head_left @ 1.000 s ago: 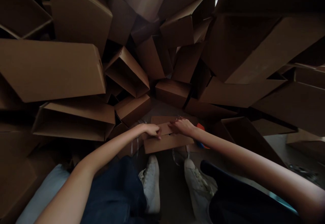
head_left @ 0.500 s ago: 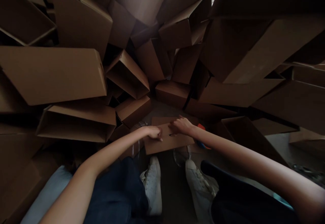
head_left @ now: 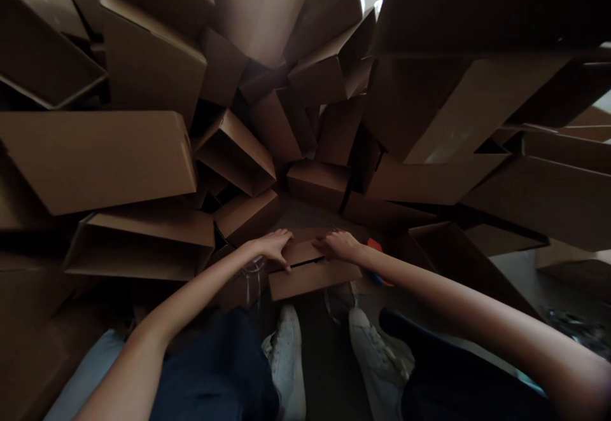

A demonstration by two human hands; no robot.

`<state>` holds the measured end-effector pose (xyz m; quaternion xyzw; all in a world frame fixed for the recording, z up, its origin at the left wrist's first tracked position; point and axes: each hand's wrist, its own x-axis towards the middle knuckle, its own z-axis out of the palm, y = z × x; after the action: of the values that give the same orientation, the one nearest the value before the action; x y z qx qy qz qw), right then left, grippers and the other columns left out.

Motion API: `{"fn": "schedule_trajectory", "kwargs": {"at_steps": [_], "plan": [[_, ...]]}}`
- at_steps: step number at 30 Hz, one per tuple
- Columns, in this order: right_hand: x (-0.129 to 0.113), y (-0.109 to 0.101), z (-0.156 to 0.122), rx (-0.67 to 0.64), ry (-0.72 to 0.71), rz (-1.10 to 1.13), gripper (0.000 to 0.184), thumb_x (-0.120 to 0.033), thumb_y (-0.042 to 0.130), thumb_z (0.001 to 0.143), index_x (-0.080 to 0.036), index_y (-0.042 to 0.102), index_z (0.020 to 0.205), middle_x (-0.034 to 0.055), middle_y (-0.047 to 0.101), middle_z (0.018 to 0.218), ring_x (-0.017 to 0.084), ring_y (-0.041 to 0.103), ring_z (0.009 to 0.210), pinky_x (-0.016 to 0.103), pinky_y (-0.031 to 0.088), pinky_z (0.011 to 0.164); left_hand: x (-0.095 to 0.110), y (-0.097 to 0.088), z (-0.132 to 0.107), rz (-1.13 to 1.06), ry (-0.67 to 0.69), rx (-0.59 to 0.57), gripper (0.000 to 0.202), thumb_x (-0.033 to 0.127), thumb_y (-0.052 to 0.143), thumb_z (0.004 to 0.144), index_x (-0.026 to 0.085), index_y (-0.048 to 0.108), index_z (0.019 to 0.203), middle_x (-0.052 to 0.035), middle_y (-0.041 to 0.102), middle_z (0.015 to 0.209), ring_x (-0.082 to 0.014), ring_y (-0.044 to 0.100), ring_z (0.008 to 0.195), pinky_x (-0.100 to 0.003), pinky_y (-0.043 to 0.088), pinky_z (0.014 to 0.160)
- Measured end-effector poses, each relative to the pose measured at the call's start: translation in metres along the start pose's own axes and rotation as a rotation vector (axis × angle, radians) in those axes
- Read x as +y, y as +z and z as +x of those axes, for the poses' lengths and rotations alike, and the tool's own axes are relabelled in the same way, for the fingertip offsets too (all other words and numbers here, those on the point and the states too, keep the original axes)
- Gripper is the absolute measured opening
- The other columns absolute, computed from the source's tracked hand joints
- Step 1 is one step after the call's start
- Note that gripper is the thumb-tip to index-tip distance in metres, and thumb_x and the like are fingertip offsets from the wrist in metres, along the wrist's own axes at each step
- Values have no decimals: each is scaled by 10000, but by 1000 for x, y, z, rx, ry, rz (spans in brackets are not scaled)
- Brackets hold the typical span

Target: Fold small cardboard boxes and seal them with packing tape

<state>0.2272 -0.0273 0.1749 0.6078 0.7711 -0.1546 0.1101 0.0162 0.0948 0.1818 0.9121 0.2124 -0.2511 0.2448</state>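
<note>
Between my shoes lies a cardboard box (head_left: 315,280), its top flaps partly folded over with a dark slit between them. My left hand (head_left: 274,247) is at the box's left end, thumb and fingers spread apart and gripping nothing visible. On the right part of the far flap (head_left: 305,252) rests my right hand (head_left: 340,244); its fingers are bent and appear to hold the flap's edge, though the fingertips are partly hidden. Just beyond my right wrist, an orange and blue object (head_left: 375,244) shows, mostly covered by my forearm.
Cardboard boxes are heaped all around, among them an open one (head_left: 147,224) at left and a tilted one (head_left: 238,154) ahead. Clear plastic strips (head_left: 252,281) lie beside the box. My white shoes (head_left: 289,357) stand close to its near side.
My left hand has shifted left off the middle of the flaps, its fingers opening out. The slit between the flaps shows wider. My right hand stays nearly in place.
</note>
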Motion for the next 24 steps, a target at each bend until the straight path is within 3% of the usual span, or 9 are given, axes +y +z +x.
{"fn": "schedule_trajectory", "kwargs": {"at_steps": [2,5,7,11,15,19,24], "plan": [[1,-2,-2,-4,-6,10,525,-345,735,807,-291,599,1311,92,724,1158,261,689,1071,322,534,845,-3,8,-4,-33,-37,3,1011,697,699,676,109,367,1429,-226,420,1478,-343,421,1348,-360,353,1062],[2,-3,-3,-5,-24,20,571,-345,731,809,-285,566,1352,102,711,1189,267,683,1083,323,533,857,-1,26,-8,-134,-100,-78,994,760,451,821,98,202,1520,-238,277,1574,-334,309,1442,-392,283,1127],[2,-1,-4,6,-41,27,572,-324,718,819,-295,550,1365,101,676,1264,264,667,1118,334,522,899,3,39,-9,-151,-120,-41,981,767,379,849,117,130,1541,-221,209,1607,-323,247,1474,-403,239,1153],[3,6,-6,23,-74,50,562,-286,678,846,-309,526,1387,98,551,1433,276,612,1211,381,500,973,7,52,-11,-129,-140,60,939,756,320,874,125,134,1543,-201,234,1603,-318,231,1479,-418,207,1172],[6,13,-6,25,-102,74,575,-257,657,862,-280,502,1415,124,496,1477,282,561,1278,397,468,1032,10,55,-12,-129,-159,97,942,744,325,877,97,157,1540,-207,267,1585,-326,234,1474,-432,200,1179],[9,21,-4,33,-109,86,598,-251,644,871,-281,470,1443,127,456,1507,283,485,1351,413,432,1077,12,56,-11,-130,-196,114,916,721,350,878,118,159,1541,-198,236,1598,-319,170,1495,-456,161,1193],[15,43,-2,91,-141,110,592,-288,551,933,-299,371,1498,140,369,1554,303,399,1410,540,378,1104,13,55,-6,-122,-222,77,945,737,372,855,150,116,1549,-189,136,1631,-324,35,1517,-531,79,1196]]}}
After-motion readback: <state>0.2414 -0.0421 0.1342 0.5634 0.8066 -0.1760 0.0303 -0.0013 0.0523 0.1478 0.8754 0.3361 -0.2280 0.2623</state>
